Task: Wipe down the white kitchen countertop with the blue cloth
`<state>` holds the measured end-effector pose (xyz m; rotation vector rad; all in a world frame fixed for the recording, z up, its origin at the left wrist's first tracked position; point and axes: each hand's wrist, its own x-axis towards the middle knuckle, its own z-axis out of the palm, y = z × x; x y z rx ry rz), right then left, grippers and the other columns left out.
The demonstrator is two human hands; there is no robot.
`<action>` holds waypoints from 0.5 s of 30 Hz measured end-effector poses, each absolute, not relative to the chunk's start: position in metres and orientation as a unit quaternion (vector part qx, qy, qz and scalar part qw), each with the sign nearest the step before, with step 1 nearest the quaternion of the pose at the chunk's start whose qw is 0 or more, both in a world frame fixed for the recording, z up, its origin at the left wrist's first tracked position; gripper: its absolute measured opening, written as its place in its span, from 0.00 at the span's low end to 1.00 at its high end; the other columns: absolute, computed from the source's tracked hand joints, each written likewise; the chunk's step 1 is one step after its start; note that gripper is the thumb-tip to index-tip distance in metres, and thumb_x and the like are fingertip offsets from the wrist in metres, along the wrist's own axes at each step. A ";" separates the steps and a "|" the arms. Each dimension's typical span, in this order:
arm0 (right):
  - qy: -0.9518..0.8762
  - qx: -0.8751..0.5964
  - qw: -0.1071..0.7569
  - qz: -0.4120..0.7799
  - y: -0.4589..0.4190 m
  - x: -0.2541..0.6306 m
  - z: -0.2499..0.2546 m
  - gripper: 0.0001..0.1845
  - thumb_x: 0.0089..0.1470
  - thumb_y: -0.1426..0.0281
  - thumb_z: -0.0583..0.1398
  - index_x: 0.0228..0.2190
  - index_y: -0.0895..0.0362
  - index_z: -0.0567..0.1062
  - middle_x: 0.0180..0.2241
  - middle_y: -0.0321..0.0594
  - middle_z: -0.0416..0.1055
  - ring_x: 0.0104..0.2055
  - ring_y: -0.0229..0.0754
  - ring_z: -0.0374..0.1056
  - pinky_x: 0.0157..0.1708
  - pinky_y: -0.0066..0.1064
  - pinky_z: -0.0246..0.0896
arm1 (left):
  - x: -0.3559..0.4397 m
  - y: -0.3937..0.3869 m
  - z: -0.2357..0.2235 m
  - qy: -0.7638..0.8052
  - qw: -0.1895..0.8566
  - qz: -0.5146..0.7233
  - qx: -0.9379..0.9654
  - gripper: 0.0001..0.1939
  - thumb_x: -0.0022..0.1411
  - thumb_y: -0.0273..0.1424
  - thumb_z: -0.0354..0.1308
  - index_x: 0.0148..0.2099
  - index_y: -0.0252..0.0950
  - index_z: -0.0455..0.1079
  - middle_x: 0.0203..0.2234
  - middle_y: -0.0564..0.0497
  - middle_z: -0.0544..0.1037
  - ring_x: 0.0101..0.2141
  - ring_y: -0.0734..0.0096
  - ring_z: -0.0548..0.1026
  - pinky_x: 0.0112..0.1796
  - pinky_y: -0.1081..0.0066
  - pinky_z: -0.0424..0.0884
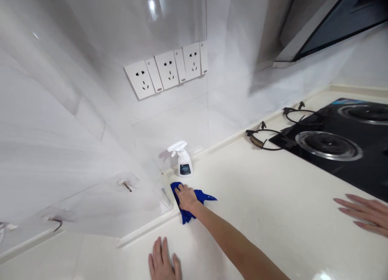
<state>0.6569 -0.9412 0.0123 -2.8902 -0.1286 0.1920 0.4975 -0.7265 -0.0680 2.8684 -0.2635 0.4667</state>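
My right hand (pixel 185 197) reaches far forward and presses down on a blue cloth (pixel 205 196) in the counter corner, where the worktop meets the wall. Its fingers are bent over the cloth. My left hand (pixel 163 260) lies flat and open on the cream countertop (pixel 260 199) at the near edge, fingers pointing away, holding nothing. A small white spray bottle (pixel 183 160) stands upright just behind the cloth, against the wall.
A black gas hob (pixel 342 150) with two burners fills the right side; two loose pan supports (pixel 264 139) lie left of it. Another person's hand (pixel 362 213) rests flat at the right edge. Wall sockets (pixel 166 69) sit above; hooks (pixel 125 185) are on the left wall.
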 end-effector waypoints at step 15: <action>-0.079 -0.989 0.104 0.063 -0.955 0.547 0.011 0.33 0.50 0.69 0.60 0.57 0.63 0.62 0.52 0.57 0.64 0.51 0.58 0.63 0.42 0.46 0.72 | 0.499 -0.728 -0.074 -0.098 0.109 0.197 0.969 0.27 0.67 0.33 0.43 0.67 0.37 0.57 0.64 0.41 0.65 0.65 0.58 0.59 0.64 0.48 0.55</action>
